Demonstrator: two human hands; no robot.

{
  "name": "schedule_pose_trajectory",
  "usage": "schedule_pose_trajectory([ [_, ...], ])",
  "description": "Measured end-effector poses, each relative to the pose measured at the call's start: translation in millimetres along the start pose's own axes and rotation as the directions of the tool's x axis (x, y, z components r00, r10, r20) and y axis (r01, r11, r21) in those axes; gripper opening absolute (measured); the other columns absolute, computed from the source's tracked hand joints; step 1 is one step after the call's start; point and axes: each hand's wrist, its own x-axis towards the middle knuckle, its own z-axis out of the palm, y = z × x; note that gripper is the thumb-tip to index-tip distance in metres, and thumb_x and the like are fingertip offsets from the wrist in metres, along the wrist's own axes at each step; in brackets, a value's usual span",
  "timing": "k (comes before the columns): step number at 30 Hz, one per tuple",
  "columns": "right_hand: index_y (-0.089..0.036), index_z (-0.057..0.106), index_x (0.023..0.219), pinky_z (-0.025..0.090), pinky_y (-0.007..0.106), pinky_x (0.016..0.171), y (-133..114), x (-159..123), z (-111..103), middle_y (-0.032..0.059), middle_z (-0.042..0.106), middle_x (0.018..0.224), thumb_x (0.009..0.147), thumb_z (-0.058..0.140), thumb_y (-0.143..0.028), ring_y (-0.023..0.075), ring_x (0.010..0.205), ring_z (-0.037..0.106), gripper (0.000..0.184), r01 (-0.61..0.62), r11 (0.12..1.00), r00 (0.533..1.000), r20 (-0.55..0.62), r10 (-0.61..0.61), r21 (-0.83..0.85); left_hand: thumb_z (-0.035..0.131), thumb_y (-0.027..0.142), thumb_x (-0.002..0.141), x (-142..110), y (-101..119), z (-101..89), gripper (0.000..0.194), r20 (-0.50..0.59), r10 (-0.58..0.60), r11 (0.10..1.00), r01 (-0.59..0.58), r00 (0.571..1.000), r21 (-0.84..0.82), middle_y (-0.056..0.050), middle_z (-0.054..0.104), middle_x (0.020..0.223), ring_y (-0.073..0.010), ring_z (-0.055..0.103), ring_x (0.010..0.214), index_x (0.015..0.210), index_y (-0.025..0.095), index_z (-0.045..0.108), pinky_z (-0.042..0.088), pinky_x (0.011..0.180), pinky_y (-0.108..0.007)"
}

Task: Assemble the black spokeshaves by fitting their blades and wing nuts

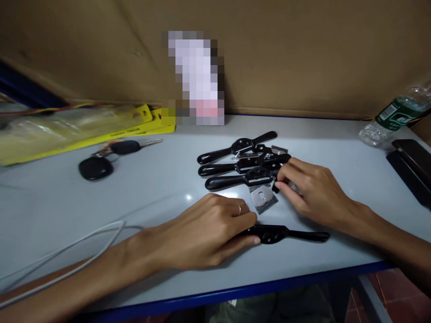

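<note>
My left hand (208,231) lies over one end of a black two-handled tool (286,234) near the table's front edge, fingers curled on it. My right hand (310,190) pinches a small dark part at the edge of a pile of three similar black tools (242,163). A small flat metal blade (264,198) lies between my hands, just ahead of the near tool.
Black car keys (107,157) lie at the left, with yellow packets (77,128) behind them. A white cable (84,244) runs along the front left. A plastic bottle (393,114) and a black case (412,168) sit at the right. A cardboard wall (303,54) backs the grey table (134,197).
</note>
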Motion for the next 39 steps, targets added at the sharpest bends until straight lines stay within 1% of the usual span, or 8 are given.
schedule_pose_trajectory([
  [2,-0.016,0.068,0.109,0.041,0.031,0.065,-4,-2,4,0.0079,0.063,0.098,0.102,0.052,-0.026,0.0202,0.083,0.059,0.02,0.08,0.996,0.997,-0.005,-0.08,0.035,0.043,0.033,0.107,0,0,0.8,0.035,-0.015,0.013,1.0,-0.012,1.0,0.019,0.001,0.056,0.067,-0.0141,0.05,0.055,0.077,0.02,0.055,0.032,0.052,-0.032],
  [6,-0.019,0.066,0.127,0.04,0.031,0.061,-10,-5,7,0.0078,0.058,0.098,0.1,0.059,-0.034,0.0206,0.079,0.057,0.032,0.164,0.986,0.979,0.115,-0.167,0.035,0.042,0.034,0.107,0,0,1.5,0.035,-0.024,0.026,0.999,-0.024,0.999,0.046,0.001,0.057,0.066,-0.0148,0.051,0.056,0.079,0.019,0.057,0.033,0.053,-0.032],
  [10,-0.022,0.065,0.13,0.042,0.032,0.064,-8,-3,4,0.0071,0.058,0.099,0.099,0.061,-0.036,0.0208,0.08,0.057,0.034,0.111,0.992,0.976,0.183,-0.119,0.052,0.038,0.035,0.109,0,-1,0.9,0.039,-0.022,0.021,0.999,-0.02,1.0,0.041,0.001,0.056,0.066,-0.0152,0.05,0.055,0.078,0.02,0.056,0.033,0.051,-0.034],
  [19,-0.019,0.064,0.112,0.043,0.033,0.075,-9,2,-7,0.0056,0.061,0.106,0.092,0.071,-0.025,0.0203,0.089,0.06,0.022,-0.086,0.975,0.946,0.324,0.015,0.205,0.044,0.033,0.107,-2,0,1.3,0.034,-0.014,0.014,0.999,-0.013,1.0,0.047,0.001,0.056,0.067,-0.0148,0.05,0.055,0.079,0.02,0.057,0.033,0.052,-0.033],
  [25,-0.023,0.047,0.092,0.035,0.03,0.065,1,4,-10,-0.0008,0.062,0.086,0.085,0.07,-0.019,0.0167,0.073,0.054,0.024,-0.17,0.941,0.975,0.191,0.116,0.292,0.043,0.034,0.107,-2,-1,2.2,0.034,0.003,0.008,1.0,-0.008,1.0,0.02,0.001,0.057,0.068,-0.0143,0.05,0.056,0.078,0.02,0.055,0.031,0.053,-0.032],
  [31,-0.023,0.042,0.083,0.033,0.03,0.066,12,7,-12,-0.002,0.059,0.083,0.086,0.061,-0.015,0.0148,0.07,0.049,0.021,-0.086,0.964,0.995,0.063,0.073,0.252,0.039,0.036,0.109,0,1,-0.4,0.038,-0.029,-0.017,0.999,0.018,0.999,0.033,0.001,0.057,0.067,-0.0134,0.05,0.053,0.077,0.02,0.054,0.029,0.051,-0.031],
  [37,-0.022,0.046,0.082,0.035,0.033,0.068,14,7,-4,0.0049,0.061,0.089,0.091,0.06,-0.02,0.0215,0.085,0.053,0.017,-0.042,0.999,0.998,-0.046,0.043,0.026,0.032,0.043,0.111,2,-8,2.3,0.047,-0.128,-0.107,0.982,0.124,0.986,0.139,0.002,0.055,0.062,-0.0136,0.049,0.049,0.076,0.019,0.054,0.028,0.05,-0.03],
  [39,-0.022,0.046,0.08,0.035,0.032,0.067,15,7,-5,0.0047,0.061,0.087,0.091,0.061,-0.02,0.0205,0.081,0.053,0.018,-0.036,0.999,0.995,-0.095,0.038,0.022,0.034,0.043,0.11,2,-10,3.3,0.046,-0.133,-0.122,0.979,0.141,0.984,0.146,0.002,0.056,0.062,-0.0133,0.048,0.049,0.076,0.019,0.054,0.028,0.05,-0.029],
])
